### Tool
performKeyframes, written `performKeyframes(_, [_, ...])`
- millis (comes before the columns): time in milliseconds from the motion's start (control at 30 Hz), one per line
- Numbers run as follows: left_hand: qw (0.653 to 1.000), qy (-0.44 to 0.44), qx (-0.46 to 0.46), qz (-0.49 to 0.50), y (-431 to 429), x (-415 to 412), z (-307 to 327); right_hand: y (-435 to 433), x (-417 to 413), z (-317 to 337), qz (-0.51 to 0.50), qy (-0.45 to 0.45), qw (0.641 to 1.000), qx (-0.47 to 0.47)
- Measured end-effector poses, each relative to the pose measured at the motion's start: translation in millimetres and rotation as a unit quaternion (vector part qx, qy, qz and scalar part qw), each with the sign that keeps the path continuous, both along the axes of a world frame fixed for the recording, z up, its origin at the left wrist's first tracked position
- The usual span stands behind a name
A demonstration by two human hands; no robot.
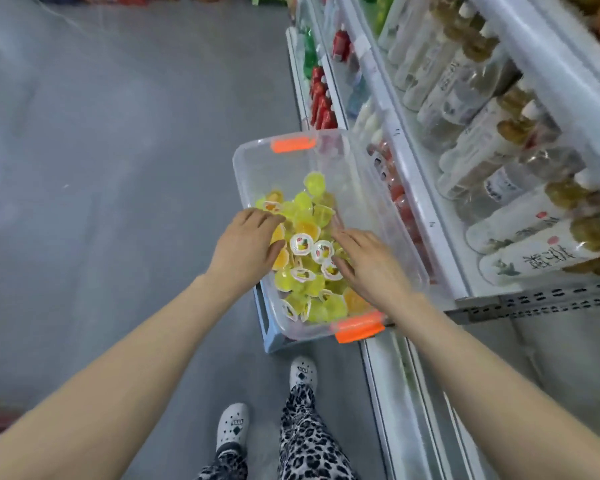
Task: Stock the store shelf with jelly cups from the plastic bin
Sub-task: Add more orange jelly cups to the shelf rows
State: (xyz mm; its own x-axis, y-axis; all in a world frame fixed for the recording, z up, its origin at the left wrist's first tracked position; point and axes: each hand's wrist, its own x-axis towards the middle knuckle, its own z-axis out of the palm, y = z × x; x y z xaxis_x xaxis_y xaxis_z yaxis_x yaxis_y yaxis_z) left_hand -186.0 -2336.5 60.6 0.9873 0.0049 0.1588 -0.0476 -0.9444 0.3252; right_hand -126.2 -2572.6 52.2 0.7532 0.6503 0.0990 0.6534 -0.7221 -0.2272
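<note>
Nearest, the person is standing on two white clogs (232, 427) in leopard-print trousers (305, 441), whose upper part is running out of view. Both bare forearms are reaching forward and down into the plastic bin (243, 174).

The left hand (245, 245) is lying palm down on the left side of the pile, its fingers (260, 216) held close together and nearly straight, with the thumb pointing toward the middle. The right hand (374, 268) is lying palm down on the right side, its fingers (342, 237) slightly spread and pointing left. Neither hand is visibly curling round a cup, and what is lying beneath the palms is hidden.

The jelly cups (302, 244) are sitting between and under the two hands, heaped in the near half of the bin. They are yellow and orange and too crowded to count. About six are showing white printed lids. The bin is carrying two orange latches (359, 328), one near and one far, and is resting on a pale blue stand (267, 330) that is mostly covered.

Just right of the bin, the store shelf (430, 216) is rising in at least three tiers. Clear and white bottles (520, 223) are lying blurred on the upper tiers, their labels unreadable. Farther along, red bottles (321, 105) are lining the lowest tier. The grey floor (118, 168) is stretching away to the left.
</note>
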Motion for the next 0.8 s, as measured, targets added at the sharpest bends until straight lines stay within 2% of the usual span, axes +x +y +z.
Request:
performKeyframes(300, [0.999, -0.001, 0.020, 0.042, 10.4, 44.4, -35.7, 53.7, 103.6, -74.5, 0.039, 0.148, 0.981, -0.122])
performKeyframes(433, [0.998, -0.010, 0.029, 0.049, 12.0, 44.7, -40.2, 80.9, 122.3, -97.8, 0.061, 0.153, 0.960, -0.226])
performKeyframes(567, [0.998, -0.006, 0.038, 0.050, 10.0, 45.6, -36.8, 95.7, 138.2, -106.7, 0.072, 0.150, 0.949, -0.269])
performKeyframes(667, [0.998, -0.004, 0.037, 0.045, 11.0, 44.7, -37.1, 96.1, 143.7, -107.6, 0.090, 0.172, 0.945, -0.264])
performKeyframes(800, [0.997, 0.009, 0.067, 0.038, 10.6, 46.4, -36.2, 83.0, 140.4, -102.6, 0.096, 0.165, 0.963, -0.192])
